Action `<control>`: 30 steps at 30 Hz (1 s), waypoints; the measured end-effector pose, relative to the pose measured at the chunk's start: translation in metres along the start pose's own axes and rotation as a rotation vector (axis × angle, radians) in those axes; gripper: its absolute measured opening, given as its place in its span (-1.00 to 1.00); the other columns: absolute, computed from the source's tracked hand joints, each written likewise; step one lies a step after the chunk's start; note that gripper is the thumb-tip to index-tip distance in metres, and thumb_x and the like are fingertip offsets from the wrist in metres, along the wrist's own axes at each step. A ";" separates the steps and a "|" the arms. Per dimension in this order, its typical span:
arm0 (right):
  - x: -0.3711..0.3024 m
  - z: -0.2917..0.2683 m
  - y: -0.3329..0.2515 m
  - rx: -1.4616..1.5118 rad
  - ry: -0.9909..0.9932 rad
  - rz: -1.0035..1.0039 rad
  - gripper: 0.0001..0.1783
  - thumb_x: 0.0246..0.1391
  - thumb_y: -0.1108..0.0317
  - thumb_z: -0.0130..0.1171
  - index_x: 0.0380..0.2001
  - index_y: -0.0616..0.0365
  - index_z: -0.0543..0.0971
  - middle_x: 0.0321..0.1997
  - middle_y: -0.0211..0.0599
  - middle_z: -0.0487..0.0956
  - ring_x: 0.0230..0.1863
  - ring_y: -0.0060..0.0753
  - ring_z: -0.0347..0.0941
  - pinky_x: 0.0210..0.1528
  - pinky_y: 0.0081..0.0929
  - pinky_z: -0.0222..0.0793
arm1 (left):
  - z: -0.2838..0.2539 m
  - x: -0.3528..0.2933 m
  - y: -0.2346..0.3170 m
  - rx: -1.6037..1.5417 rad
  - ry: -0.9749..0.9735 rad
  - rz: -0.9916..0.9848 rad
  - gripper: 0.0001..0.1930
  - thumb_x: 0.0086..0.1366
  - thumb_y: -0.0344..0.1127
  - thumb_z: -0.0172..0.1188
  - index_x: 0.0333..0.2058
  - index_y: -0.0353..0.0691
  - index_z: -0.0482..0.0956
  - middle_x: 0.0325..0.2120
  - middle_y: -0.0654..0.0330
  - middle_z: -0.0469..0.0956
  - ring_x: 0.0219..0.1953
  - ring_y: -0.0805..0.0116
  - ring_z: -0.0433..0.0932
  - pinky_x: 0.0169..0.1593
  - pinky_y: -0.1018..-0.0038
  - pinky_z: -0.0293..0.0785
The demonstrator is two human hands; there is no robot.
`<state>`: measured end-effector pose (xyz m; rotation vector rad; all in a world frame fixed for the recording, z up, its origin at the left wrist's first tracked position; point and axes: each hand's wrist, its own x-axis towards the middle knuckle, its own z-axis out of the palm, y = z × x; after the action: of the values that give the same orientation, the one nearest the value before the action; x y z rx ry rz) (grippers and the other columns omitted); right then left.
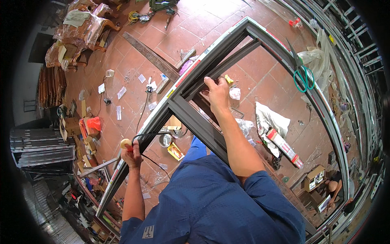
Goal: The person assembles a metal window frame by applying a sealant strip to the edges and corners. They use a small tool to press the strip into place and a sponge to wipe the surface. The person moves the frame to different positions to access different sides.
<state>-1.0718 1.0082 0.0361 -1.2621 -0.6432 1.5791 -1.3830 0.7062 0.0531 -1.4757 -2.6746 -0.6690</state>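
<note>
A large dark grey metal window frame point(195, 118), edged with pale protective tape, stands slanting before me, split by a crossbar. My left hand point(132, 156) is closed at the frame's left side, around a small mallet-like tool with a round, pale yellow end point(125, 143) and a red part. Beside that hand a thin black cord or strip point(154, 133) loops over the frame. Inside the upper opening my right hand point(218, 95) is closed round a long dark bar point(232, 59) near the crossbar, thumb on top. Its fingertips are partly hidden.
Green-handled scissors point(304, 77) rest on the frame's right side. White cloth point(270, 118), a long red-and-white box point(285, 148) and a metal bar point(152, 57) lie on the tiled floor. Wrapped wooden furniture point(81, 34) stands far left. Another person's arm point(335, 191) shows lower right.
</note>
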 end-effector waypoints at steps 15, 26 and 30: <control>0.002 0.002 0.003 -0.130 0.115 -0.077 -0.57 0.11 0.21 0.36 -0.17 0.43 0.57 -0.29 0.03 0.69 -0.27 -0.16 0.67 -0.18 -0.23 0.59 | 0.001 -0.001 -0.014 -0.049 -0.092 -0.150 -0.52 0.43 0.07 0.18 -0.47 -0.27 0.60 -0.70 -0.03 0.45 -0.59 -0.09 0.50 -0.42 0.04 0.31; -0.003 0.000 -0.001 -0.158 0.070 -0.092 -0.59 0.19 0.31 0.30 -0.05 0.46 0.53 -0.13 -0.03 0.67 -0.30 -0.31 0.68 -0.35 -0.41 0.71 | -0.002 -0.001 0.000 -0.069 -0.075 -0.118 -0.47 0.45 0.09 0.12 -0.51 -0.30 0.54 -0.77 0.06 0.38 -0.67 0.09 0.46 -0.49 0.10 0.26; 0.001 0.000 0.005 -0.252 0.151 -0.160 -0.62 0.14 0.32 0.20 -0.12 0.49 0.53 -0.23 -0.03 0.65 -0.41 -0.35 0.63 -0.45 -0.37 0.64 | -0.003 0.001 0.020 -0.193 -0.065 -0.198 -0.42 0.46 0.10 0.13 -0.60 -0.28 0.48 -0.85 0.17 0.32 -0.77 0.24 0.41 -0.60 0.19 0.22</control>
<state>-1.0735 1.0073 0.0318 -1.4608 -0.8439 1.2870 -1.3679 0.7151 0.0628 -1.2997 -2.9049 -0.9304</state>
